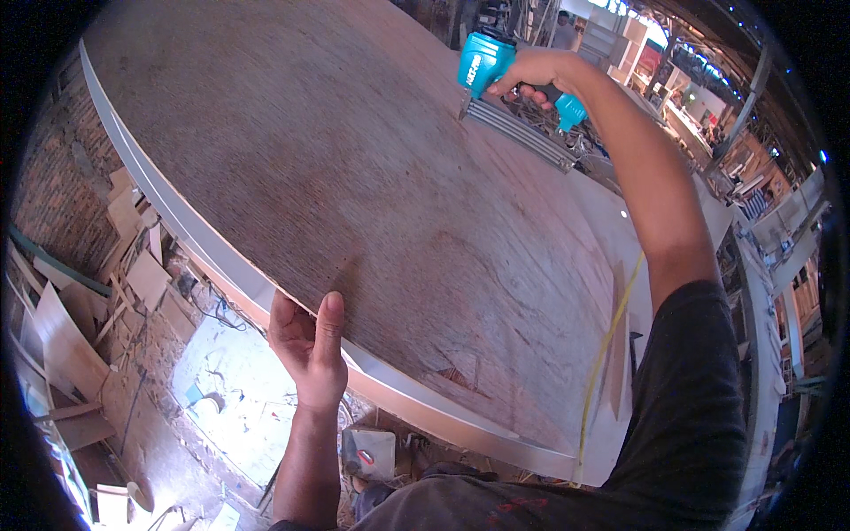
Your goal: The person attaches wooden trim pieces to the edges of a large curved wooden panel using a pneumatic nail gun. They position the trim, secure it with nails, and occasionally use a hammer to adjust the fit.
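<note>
A large brown plywood sheet with a curved near edge fills the middle of the view. My left hand grips that edge, thumb on top and the other fingers wrapped over the side, partly hidden. A pale band runs along the edge below the sheet. In my right hand, toward the far right of the sheet, is a teal nail gun. Its ribbed grey magazine slants down to the right, and its nose points down at the sheet's surface. I cannot tell whether the nose touches the wood.
A yellow measuring tape or strap lies across the right end beside a thin wooden strip. Wood offcuts litter the floor at left, near a white-stained board. Below the edge stands a pale box. Another person is far back.
</note>
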Available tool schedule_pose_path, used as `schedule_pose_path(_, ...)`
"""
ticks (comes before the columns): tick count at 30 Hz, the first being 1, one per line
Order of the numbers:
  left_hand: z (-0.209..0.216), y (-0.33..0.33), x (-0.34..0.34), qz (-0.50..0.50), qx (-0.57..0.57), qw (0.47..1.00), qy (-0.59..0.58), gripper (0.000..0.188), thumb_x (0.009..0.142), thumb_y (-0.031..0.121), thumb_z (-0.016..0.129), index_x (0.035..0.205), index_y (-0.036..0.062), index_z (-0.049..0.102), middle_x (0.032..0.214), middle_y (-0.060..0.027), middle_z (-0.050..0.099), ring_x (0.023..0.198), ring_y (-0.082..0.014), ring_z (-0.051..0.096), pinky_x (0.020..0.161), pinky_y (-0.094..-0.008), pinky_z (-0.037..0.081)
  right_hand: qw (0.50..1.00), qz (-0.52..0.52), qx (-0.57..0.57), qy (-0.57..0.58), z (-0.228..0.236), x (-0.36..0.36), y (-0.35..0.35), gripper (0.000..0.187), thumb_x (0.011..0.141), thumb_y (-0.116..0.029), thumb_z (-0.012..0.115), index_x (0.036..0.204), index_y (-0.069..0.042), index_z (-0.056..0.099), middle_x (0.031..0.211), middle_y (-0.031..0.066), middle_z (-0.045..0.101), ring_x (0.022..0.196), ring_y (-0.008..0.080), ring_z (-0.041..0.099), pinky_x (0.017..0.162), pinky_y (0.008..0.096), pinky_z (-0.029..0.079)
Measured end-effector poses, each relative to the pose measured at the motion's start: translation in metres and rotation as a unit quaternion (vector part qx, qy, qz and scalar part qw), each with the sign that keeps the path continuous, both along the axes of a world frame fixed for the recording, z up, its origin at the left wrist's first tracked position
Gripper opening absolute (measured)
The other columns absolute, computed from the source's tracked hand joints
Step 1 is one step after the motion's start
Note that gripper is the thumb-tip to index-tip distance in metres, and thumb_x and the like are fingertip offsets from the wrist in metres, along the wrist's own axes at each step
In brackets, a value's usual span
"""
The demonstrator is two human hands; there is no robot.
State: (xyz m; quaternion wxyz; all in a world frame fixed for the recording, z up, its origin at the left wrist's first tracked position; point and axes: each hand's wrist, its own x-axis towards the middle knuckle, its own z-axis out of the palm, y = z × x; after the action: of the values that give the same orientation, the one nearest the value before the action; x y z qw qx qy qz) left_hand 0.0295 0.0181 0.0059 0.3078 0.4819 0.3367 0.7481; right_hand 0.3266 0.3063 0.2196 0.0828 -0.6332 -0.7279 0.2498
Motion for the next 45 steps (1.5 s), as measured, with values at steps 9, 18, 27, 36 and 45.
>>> schedule_pose_path(9,-0.001,0.005,0.000,0.009,0.005,1.000,-0.004,0.025,0.099,0.015,0.068,0.118,0.0004,0.060,0.107,-0.0087,0.069,0.099,-0.0125,0.064,0.089,-0.0291,0.049,1.000,-0.025,0.007,0.009,0.003,-0.012,-0.031,0.038,0.083,-0.039,0.083,0.084,-0.004,0.068,0.054,-0.0036,0.046,0.041,0.0072,0.042,0.041,0.0271,0.036)
schedule_pose_path(18,0.000,0.003,0.001,0.001,-0.001,1.000,-0.019,0.021,0.098,0.012,0.070,0.109,0.0040,0.055,0.100,-0.0040,0.066,0.090,-0.0088,0.059,0.082,-0.0258,0.047,1.000,-0.002,0.000,0.017,0.002,-0.022,-0.051,0.038,0.083,-0.040,0.083,0.084,-0.004,0.069,0.052,-0.0041,0.045,0.041,0.0070,0.043,0.041,0.0265,0.036)
schedule_pose_path(27,-0.003,0.002,-0.004,-0.025,0.001,1.000,-0.014,0.022,0.098,0.008,0.067,0.117,0.0014,0.057,0.113,-0.0075,0.066,0.104,-0.0149,0.061,0.097,-0.0319,0.045,1.000,-0.010,-0.009,-0.009,0.005,-0.030,-0.052,0.037,0.083,-0.038,0.082,0.084,-0.004,0.068,0.052,-0.0043,0.045,0.040,0.0060,0.041,0.041,0.0260,0.035)
schedule_pose_path(36,-0.003,0.007,-0.005,-0.018,0.000,1.000,-0.021,0.018,0.097,0.010,0.070,0.107,0.0047,0.056,0.097,-0.0036,0.065,0.087,-0.0072,0.057,0.080,-0.0244,0.045,1.000,0.001,-0.014,0.012,0.003,-0.042,-0.082,0.038,0.084,-0.039,0.082,0.088,-0.004,0.068,0.052,-0.0040,0.046,0.040,0.0060,0.044,0.041,0.0257,0.036)
schedule_pose_path(45,-0.005,0.009,-0.007,-0.015,0.011,1.000,-0.010,0.022,0.097,0.012,0.072,0.103,0.0062,0.051,0.091,-0.0033,0.063,0.080,-0.0060,0.055,0.072,-0.0229,0.046,1.000,0.022,0.004,-0.001,0.005,-0.060,-0.112,0.041,0.084,-0.041,0.082,0.087,-0.003,0.069,0.053,-0.0045,0.046,0.040,0.0054,0.044,0.041,0.0239,0.036)
